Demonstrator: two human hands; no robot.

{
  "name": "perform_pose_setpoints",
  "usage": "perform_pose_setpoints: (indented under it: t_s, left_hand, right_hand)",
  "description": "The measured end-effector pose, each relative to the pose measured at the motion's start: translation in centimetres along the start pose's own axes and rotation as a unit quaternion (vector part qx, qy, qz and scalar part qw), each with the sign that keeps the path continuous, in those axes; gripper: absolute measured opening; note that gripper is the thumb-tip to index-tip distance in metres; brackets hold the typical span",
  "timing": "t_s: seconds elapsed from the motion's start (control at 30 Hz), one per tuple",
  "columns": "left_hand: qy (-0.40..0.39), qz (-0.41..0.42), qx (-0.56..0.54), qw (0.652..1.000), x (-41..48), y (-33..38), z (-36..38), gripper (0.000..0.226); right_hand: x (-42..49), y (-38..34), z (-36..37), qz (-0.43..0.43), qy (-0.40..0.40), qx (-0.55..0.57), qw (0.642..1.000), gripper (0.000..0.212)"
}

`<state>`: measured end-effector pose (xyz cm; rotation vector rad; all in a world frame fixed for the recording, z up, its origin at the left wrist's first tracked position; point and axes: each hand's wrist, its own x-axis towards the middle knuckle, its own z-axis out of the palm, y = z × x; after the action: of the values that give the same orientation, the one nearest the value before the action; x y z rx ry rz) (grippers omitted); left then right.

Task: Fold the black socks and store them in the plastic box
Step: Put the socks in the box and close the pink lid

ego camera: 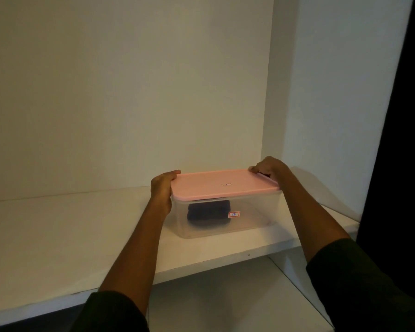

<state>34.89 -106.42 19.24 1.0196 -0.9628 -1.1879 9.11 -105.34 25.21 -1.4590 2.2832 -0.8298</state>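
Pink plastic is capping the job: the lid (pixel 223 184) is sitting flat on the clear plastic box (pixel 247 216), which is resting on the white shelf (pixel 58 231) near its right end. The person's left hand (pixel 162 191) is clamping the box's left end, thumb lying over the lid's edge, while the right hand (pixel 267 167) is gripping the far right corner. Through the wall the black socks (pixel 209 213) are showing as a dark folded bundle, beside a small label reading 18 (pixel 234 214). Storing looks like the step in hand, nearly finished. Next, I'd guess, both hands need only be letting go cleanly, without nudging the box.
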Motion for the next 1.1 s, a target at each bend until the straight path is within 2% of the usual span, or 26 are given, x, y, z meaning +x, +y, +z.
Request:
perform_pose_setpoints:
  t_s: [0.2,0.3,0.43,0.57,0.73,0.8,1.1]
  left_hand:
    - [-0.005,-0.005,-0.006,1.000,0.3,-0.1,-0.1,0.032]
    - [-0.005,0.000,-0.003,1.000,0.6,-0.1,-0.1,0.032]
    - [-0.005,-0.007,-0.001,1.000,0.4,-0.2,0.0,0.033]
    - [-0.008,-0.012,-0.008,1.000,-0.3,0.1,0.0,0.033]
    - [0.004,-0.007,-0.009,1.000,-0.7,0.6,-0.2,0.037]
    - [0.000,-0.008,-0.008,1.000,-0.9,0.5,-0.3,0.038]
    - [-0.012,0.000,-0.007,1.000,-1.4,0.5,-0.3,0.034]
  right_hand:
    - [0.3,-0.2,-0.2,0.010,-0.037,0.014,0.999,0.053]
    - [0.7,0.0,0.2,0.004,0.003,0.019,1.000,0.055]
    - [0.3,0.5,0.4,-0.032,0.062,-0.040,0.997,0.042]
    - [-1.5,-0.1,0.0,-0.077,0.104,-0.110,0.985,0.051]
    - [-4.8,-0.2,0.2,-0.053,0.084,-0.216,0.971,0.073]
    - [-5.7,0.5,0.8,-0.029,0.084,-0.219,0.972,0.075]
    - [-5.1,0.8,1.1,0.046,0.011,-0.132,0.990,0.059]
